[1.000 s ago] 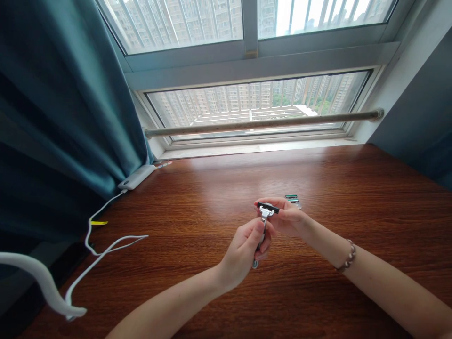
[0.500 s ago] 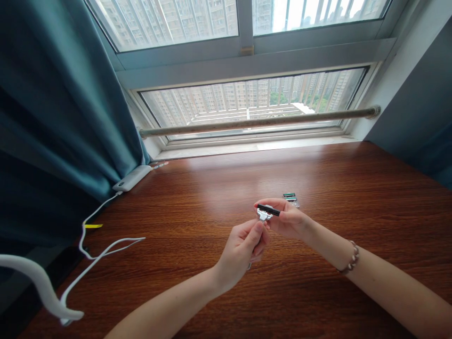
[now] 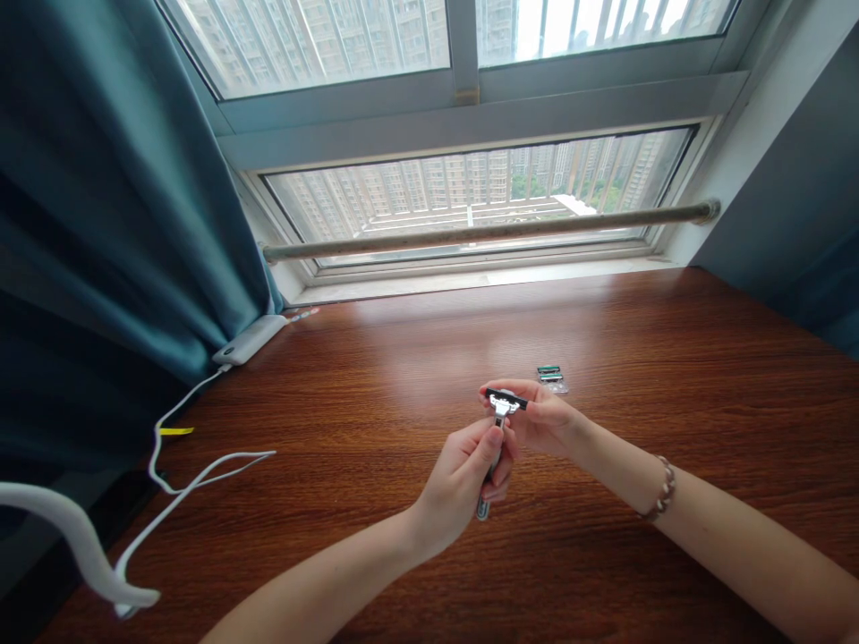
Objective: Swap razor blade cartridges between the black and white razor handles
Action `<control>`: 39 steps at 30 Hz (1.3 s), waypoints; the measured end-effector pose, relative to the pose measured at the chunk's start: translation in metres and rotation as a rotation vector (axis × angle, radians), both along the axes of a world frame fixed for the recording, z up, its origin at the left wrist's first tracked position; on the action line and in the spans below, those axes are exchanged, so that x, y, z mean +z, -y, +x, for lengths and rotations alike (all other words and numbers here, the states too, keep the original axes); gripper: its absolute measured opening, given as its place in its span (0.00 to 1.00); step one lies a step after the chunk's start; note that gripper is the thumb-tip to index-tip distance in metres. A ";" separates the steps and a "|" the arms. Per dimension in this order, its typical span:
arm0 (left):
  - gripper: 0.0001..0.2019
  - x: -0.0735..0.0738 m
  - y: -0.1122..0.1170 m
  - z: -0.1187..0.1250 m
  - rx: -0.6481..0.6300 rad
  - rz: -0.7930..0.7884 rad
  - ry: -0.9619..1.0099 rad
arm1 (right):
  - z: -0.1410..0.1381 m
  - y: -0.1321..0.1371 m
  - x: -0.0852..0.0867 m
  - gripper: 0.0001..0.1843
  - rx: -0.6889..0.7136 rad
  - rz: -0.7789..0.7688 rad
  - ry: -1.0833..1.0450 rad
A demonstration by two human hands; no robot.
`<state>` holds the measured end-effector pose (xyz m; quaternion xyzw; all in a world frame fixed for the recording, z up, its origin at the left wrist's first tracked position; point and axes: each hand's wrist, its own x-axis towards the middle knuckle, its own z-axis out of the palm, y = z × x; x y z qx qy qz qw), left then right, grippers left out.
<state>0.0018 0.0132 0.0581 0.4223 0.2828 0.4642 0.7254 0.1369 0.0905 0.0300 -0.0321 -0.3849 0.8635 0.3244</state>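
Observation:
My left hand [image 3: 466,465] is closed around the handle of a silver and black razor [image 3: 498,420], which points up and away from me. At its top sits a dark razor head [image 3: 506,399], tilted slightly down to the right. The fingers of my right hand [image 3: 540,416] pinch this head by its ends, with the thumb at the right end. Whether the head is locked onto the handle I cannot tell. Just beyond my right hand, a clear tray of razor cartridges [image 3: 551,378] with green strips lies on the table.
The brown wooden table [image 3: 376,358] reaches to the window sill. On the left are a white power strip [image 3: 251,340], a white cable [image 3: 201,474], a yellow strip [image 3: 176,431] and a thick white curved stand [image 3: 80,546]. A blue curtain [image 3: 134,179] hangs beside them.
The razor handle has turned more upright in my left hand, so more of its neck and lower end shows. My right hand has shifted slightly left with the razor head.

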 end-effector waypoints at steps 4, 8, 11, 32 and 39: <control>0.14 0.000 0.000 0.001 0.010 -0.002 -0.013 | 0.000 0.001 -0.001 0.24 -0.006 -0.006 0.000; 0.14 0.001 0.000 0.001 0.015 0.000 -0.036 | 0.000 0.001 -0.001 0.24 -0.002 -0.019 -0.001; 0.14 0.002 0.001 0.001 0.021 -0.008 -0.044 | 0.000 0.001 -0.001 0.24 -0.009 -0.027 0.000; 0.15 0.002 0.001 -0.001 -0.015 -0.007 -0.052 | 0.002 -0.003 -0.002 0.24 -0.065 0.054 0.061; 0.15 0.003 0.000 -0.002 -0.020 0.008 -0.093 | 0.003 -0.003 -0.002 0.23 -0.045 0.069 0.076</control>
